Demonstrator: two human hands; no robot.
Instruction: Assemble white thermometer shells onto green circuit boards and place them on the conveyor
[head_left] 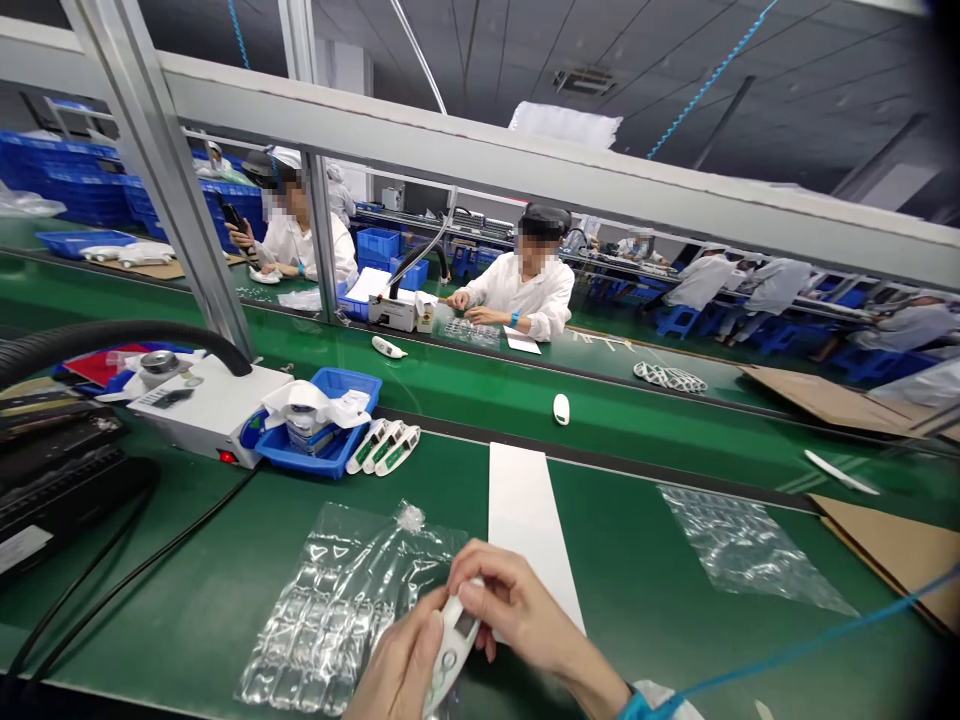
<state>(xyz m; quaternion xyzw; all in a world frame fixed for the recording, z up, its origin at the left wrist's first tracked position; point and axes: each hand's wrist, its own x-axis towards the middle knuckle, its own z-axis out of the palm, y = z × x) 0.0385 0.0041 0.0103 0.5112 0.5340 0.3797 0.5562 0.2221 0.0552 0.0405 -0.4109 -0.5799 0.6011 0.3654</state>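
Note:
A white handheld device (452, 655) with a small grey screen and a round button is held between my two hands near the bottom centre. Wrapped round its lower left side is my left hand (401, 660). The thumb and fingers of my right hand (510, 605) pinch its upper end, by the screen. Under and left of my hands lies a clear plastic sheet with pockets (322, 610). A white paper strip (521, 510) lies just beyond my right hand, partly covered by it.
A blue tray (345, 462), several white device shells (386, 447) and a white machine (206, 405) stand left. A green conveyor (472, 390) crosses ahead, carrying white devices. Another clear sheet (750, 545) and cardboard (900, 550) lie right. Two people sit across, beyond a metal frame.

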